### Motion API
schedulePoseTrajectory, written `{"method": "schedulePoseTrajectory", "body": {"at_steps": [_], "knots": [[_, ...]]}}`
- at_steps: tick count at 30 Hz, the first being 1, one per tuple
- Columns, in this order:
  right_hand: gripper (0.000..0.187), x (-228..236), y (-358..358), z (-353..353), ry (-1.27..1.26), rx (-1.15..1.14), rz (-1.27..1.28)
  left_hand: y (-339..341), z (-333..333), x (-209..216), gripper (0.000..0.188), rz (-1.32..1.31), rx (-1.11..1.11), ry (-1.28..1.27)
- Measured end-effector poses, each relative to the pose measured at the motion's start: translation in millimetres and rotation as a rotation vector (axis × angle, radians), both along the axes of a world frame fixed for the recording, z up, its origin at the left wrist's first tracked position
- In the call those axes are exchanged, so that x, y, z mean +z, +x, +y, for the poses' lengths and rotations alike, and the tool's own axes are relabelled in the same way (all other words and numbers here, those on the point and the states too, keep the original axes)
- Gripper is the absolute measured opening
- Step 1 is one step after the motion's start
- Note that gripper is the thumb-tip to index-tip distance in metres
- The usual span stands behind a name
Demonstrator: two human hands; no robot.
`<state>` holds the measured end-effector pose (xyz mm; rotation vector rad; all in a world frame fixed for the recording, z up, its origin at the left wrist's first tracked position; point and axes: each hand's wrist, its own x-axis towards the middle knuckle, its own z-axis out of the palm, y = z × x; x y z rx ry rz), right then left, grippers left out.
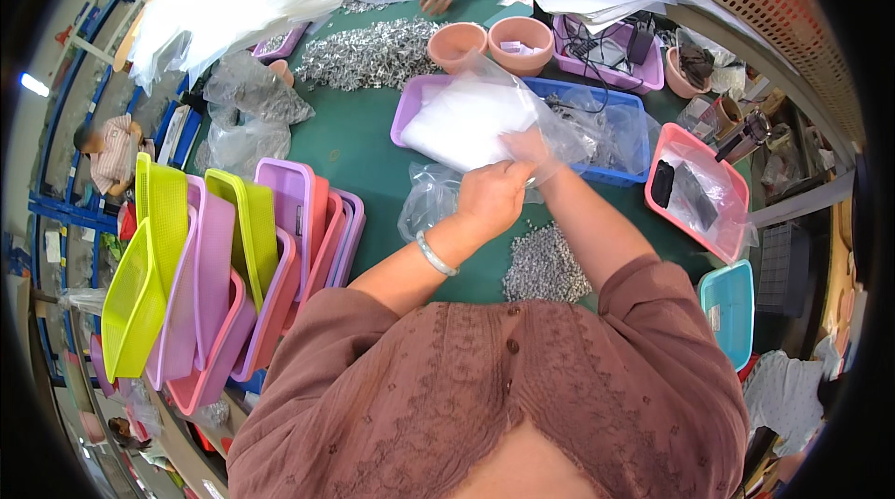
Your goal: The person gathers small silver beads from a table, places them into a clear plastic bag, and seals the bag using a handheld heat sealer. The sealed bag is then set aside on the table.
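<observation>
Green tabletop [364,159] takes up the middle; leaning row of lime, purple and pink plastic trays [214,266] at left. Far side: wide heap of silver metal pieces [364,56]. Blue rectangular plastic bin [615,176] with metal parts sits beyond the right forearm, beside a lavender plastic tray [407,112]. Stack of white translucent plastic sheets or bags [457,126] lies over that tray, covering most of it. Thin clear plastic film [561,131], probably a bag, spreads from the stack's right side over part of the blue bin, at both hands. Small silver pile [545,261] on the table, between the forearms. Left hand [494,199]: fingers curled in, looks pinched on the film's near edge. Right hand [529,149]: touching left, seen through film; inside or behind it, can't tell, nor how far its fingers are spread. Handling, my judgement: thin film clings, so rub layers apart with fingertips, pinch one layer only, keep left anchored, avoid dragging the stack, keep film clear of the bin's metal parts.
</observation>
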<state>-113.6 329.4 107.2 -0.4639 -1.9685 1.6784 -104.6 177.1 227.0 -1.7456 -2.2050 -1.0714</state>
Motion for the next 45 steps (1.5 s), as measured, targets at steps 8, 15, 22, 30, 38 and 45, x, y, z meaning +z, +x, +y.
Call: {"method": "schedulePoseTrajectory", "body": {"at_steps": [8,15,22,30,38,45], "knots": [[0.037,31,32,31,0.269,-0.196,-0.622,10,-18,-21,0.038,-0.626,-0.050,-0.145],[0.048,13,88,13,0.635,-0.321,-0.232,-54,-36,-85,0.053,-1.557,0.716,0.088],[0.048,4,38,-14,1.141,-0.221,-0.271,-73,-2,-89,0.078,-1.831,0.680,0.082],[0.057,7,31,31,0.564,0.001,-0.367,-43,-1,-106,0.088,-1.686,0.724,0.293],[0.028,123,142,97,0.789,0.479,-0.907,-56,-10,-113,0.054,-2.041,0.556,0.213],[0.068,118,24,104,0.519,0.243,-0.650,-62,5,-112,0.052,-2.411,0.164,0.394]]}}
